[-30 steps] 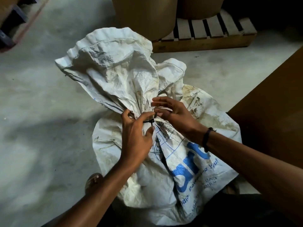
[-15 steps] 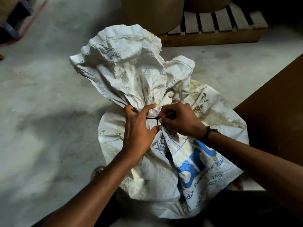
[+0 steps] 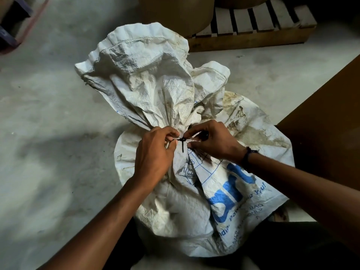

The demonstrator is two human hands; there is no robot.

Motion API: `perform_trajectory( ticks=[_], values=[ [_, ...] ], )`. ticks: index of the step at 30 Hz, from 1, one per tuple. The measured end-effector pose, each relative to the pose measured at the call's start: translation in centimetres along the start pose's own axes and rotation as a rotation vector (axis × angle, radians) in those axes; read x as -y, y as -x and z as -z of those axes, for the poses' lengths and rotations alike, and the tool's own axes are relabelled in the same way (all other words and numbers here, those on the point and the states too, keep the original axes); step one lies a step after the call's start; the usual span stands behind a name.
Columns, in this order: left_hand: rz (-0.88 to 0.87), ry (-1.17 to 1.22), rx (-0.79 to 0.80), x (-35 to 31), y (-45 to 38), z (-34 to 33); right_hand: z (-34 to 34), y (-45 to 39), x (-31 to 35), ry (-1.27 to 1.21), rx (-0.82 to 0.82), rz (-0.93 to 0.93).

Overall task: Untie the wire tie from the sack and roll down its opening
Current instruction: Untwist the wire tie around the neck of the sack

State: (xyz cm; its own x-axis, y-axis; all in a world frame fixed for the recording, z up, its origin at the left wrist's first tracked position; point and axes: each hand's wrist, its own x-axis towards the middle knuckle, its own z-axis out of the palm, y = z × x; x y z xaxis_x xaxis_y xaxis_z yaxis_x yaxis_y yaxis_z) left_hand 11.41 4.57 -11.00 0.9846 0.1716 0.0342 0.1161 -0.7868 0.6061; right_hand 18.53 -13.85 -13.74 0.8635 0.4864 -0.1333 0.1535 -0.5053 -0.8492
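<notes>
Both hands' fingers (image 3: 175, 137) pinch wire tie (image 3: 182, 142) | sack (image 3: 171, 201) neck gathered

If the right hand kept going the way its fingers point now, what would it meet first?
The right hand points left, toward the sack's gathered neck. It would first meet the black wire tie, which its fingertips seem already to pinch, then the left hand just beyond. Depth is unclear.

Floor (image 3: 58, 133): I see bare grey concrete, smudged and scuffed, shadowed on the left.
Sack (image 3: 175, 215): white woven, stained, blue print, standing on the floor at centre, neck gathered.
Pallet (image 3: 253, 34): wooden, on the floor behind the sack, carrying brown drums (image 3: 175, 14).
Board (image 3: 327, 121): brown, at the right edge, beside the sack.
</notes>
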Motion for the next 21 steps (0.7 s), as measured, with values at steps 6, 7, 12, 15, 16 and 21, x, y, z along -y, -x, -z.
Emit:
perform_trajectory(
  ticks=[6,7,12,15,16,21],
  values=[
    [0.028,-0.023,-0.005,-0.03,-0.42,-0.25,0.19,0.03,-0.24,-0.070,0.052,-0.013],
    [0.031,-0.041,-0.002,-0.02,-0.41,-0.34,0.20,0.06,-0.20,-0.064,0.054,-0.010],
    [-0.002,-0.114,-0.027,-0.33,0.01,-0.77,0.22,-0.09,-0.27,-0.072,0.058,0.001],
    [-0.023,-0.150,-0.031,-0.35,0.25,-0.73,0.30,-0.17,-0.41,-0.074,0.052,0.009],
    [-0.023,-0.145,-0.029,-0.31,0.30,-0.72,0.27,-0.17,-0.41,-0.075,0.047,0.011],
    [0.006,-0.045,0.043,-0.25,0.31,-1.02,0.04,-0.05,-0.38,-0.053,0.036,0.014]
  ],
)
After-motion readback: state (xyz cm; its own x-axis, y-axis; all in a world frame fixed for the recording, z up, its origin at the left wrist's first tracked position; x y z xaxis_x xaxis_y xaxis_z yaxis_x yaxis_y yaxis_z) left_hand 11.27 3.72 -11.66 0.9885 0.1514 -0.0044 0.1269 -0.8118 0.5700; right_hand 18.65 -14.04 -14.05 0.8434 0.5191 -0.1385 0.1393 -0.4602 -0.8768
